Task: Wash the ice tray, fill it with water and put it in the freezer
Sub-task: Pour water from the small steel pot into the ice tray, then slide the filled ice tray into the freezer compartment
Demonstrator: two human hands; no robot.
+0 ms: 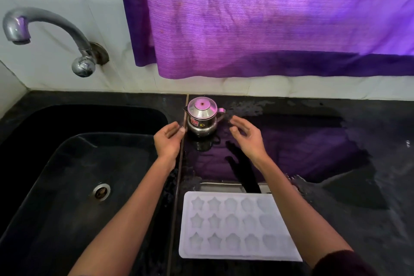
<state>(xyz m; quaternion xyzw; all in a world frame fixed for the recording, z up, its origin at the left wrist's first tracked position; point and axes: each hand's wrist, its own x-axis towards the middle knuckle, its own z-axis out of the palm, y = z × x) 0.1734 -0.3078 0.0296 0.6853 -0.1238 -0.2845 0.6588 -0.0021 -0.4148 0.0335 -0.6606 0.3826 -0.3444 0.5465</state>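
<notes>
head view: the white ice tray (233, 226) lies flat on the black desk (336, 186) at the lower centre of the frame, its moulded cells (stars on the left, rounder shapes toward the right) facing up. its right end is crossed by the right forearm, which passes over it. whether the cells hold water cannot be told.

above it, at the centre of the frame, a small steel kettle (202, 119) with a domed lid and pink knob stands upright on the desk near the back wall, its spout pointing left and its handle to the right. the left hand (169, 140) is just left of the kettle, palm turned inward, fingers relaxed and only slightly bent; its grip is loose and holds nothing. the fingertips are very near the kettle's side, but contact cannot be told. the right hand (247, 135) is just right of the kettle, clearly apart from it, fingers spread and gently curved, its grip also slack and empty.

the black sink (74, 163) fills the left half of the frame, with a metal drain (101, 191) in its floor. a chrome tap (44, 31) curves out from the tiled wall at the upper left. a purple curtain (268, 18) hangs across the upper right, and its colour reflects on the wet, glossy desk below.
</notes>
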